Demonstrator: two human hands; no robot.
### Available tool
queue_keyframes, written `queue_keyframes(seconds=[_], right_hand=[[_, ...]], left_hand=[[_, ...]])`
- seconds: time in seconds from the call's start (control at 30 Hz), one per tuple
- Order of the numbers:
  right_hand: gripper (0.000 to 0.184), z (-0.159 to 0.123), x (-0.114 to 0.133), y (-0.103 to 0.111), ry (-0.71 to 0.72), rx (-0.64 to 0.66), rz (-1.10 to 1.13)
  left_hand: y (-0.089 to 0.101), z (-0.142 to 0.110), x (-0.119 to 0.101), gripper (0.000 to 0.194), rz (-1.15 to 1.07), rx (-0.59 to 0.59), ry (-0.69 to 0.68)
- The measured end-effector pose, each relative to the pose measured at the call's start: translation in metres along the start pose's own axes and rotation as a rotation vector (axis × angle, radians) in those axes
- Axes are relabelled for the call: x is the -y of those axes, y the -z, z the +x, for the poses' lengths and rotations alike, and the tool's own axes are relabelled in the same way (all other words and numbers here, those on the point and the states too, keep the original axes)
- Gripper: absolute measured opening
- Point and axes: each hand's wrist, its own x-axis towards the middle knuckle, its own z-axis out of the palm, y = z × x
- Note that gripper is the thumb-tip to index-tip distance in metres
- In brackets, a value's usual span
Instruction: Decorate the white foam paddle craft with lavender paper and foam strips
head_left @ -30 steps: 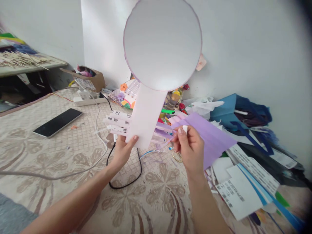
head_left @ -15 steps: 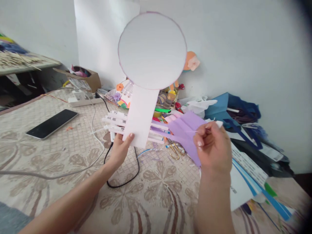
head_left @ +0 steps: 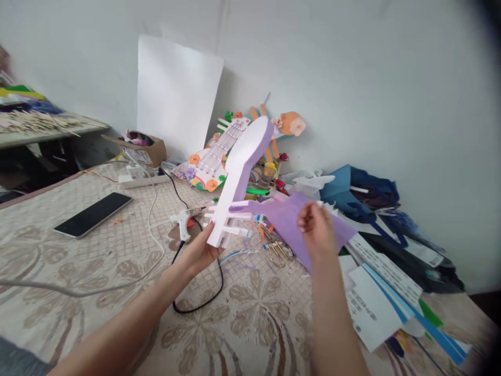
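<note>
A white cardboard instrument-like piece [head_left: 239,166] with a round head, a long neck and purple sides leans to the right above the table. Short white strips stick out across its lower end. My left hand [head_left: 201,249] grips that lower end, thumb in front. Over the purple paper [head_left: 291,222], my right hand [head_left: 319,230] is raised with its fingers curled together; whatever they hold, if anything, cannot be made out. Gold-handled scissors [head_left: 278,253] lie between my hands. Left of the cardboard piece is a white glue gun [head_left: 183,224] with a black cord.
A black phone [head_left: 93,214] lies at the left, near a white cable and a power strip [head_left: 143,180]. Behind stand an open cardboard box [head_left: 151,153], a white board [head_left: 176,94] and a flower-decorated paper instrument [head_left: 219,154]. Bags and printed card sheets [head_left: 376,308] are heaped at the right.
The cardboard piece has turned from facing me to an angled side view and come lower, showing its purple edge. My right hand has shifted slightly left. The glue gun is now uncovered.
</note>
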Motion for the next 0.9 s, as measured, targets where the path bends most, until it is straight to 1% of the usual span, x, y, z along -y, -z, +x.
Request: queue_keyframes(seconds=[0.07, 0.13, 0.23, 0.3, 0.43, 0.6, 0.7, 0.73, 0.77, 0.8, 0.83, 0.9], right_hand=[[0.037, -0.005, -0.015, -0.019, -0.089, 0.188, -0.050], [0.038, -0.009, -0.027, -0.038, -0.100, 0.347, -0.073], [0.039, -0.007, -0.036, -0.057, -0.101, 0.479, -0.035], [0.041, 0.000, -0.040, -0.062, -0.085, 0.504, 0.003], [0.044, 0.011, -0.047, -0.062, -0.013, 0.455, 0.042], [0.046, 0.006, -0.054, -0.055, 0.001, 0.390, 0.014], [0.042, -0.003, -0.048, -0.053, 0.030, 0.321, 0.010], [0.040, -0.005, -0.045, -0.052, 0.043, 0.289, 0.022], [0.038, -0.008, -0.041, -0.050, 0.057, 0.251, 0.037], [0.036, -0.011, -0.038, -0.048, 0.068, 0.207, 0.053], [0.033, -0.015, -0.034, -0.046, 0.074, 0.161, 0.064], [0.029, -0.022, -0.029, -0.041, 0.072, 0.082, 0.058]], left_hand=[[-0.002, -0.002, -0.004, 0.013, -0.164, 0.025, 0.172], [-0.003, -0.005, -0.007, 0.013, -0.310, 0.112, 0.320], [-0.002, -0.007, -0.011, 0.011, -0.442, 0.252, 0.499], [0.000, -0.009, -0.012, 0.010, -0.457, 0.291, 0.569], [0.004, -0.015, -0.013, 0.017, -0.422, 0.328, 0.648], [0.016, -0.013, -0.008, 0.029, -0.368, 0.416, 0.759], [0.024, -0.004, -0.003, 0.034, -0.239, 0.485, 0.772], [0.026, -0.001, -0.002, 0.033, -0.171, 0.481, 0.755], [0.027, 0.001, 0.000, 0.032, -0.100, 0.447, 0.716], [0.027, 0.003, 0.001, 0.031, -0.032, 0.380, 0.651], [0.026, 0.004, 0.002, 0.032, 0.031, 0.288, 0.560], [0.022, 0.003, 0.001, 0.034, 0.155, 0.085, 0.300]])
